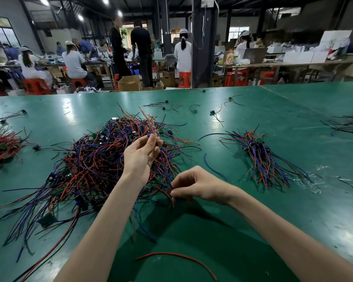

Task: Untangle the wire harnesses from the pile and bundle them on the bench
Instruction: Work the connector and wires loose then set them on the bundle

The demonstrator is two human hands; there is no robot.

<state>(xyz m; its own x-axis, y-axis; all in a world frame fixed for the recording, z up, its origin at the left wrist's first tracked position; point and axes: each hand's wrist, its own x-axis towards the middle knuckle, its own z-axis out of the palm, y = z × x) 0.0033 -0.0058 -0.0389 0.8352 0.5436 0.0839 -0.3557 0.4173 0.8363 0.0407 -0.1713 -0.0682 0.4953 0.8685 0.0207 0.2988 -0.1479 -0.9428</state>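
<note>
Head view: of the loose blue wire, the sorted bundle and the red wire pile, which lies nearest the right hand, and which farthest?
1. loose blue wire, just beyond the right hand, slightly to its right.
2. sorted bundle, farther off to the right.
3. red wire pile, at the far left edge.
</note>
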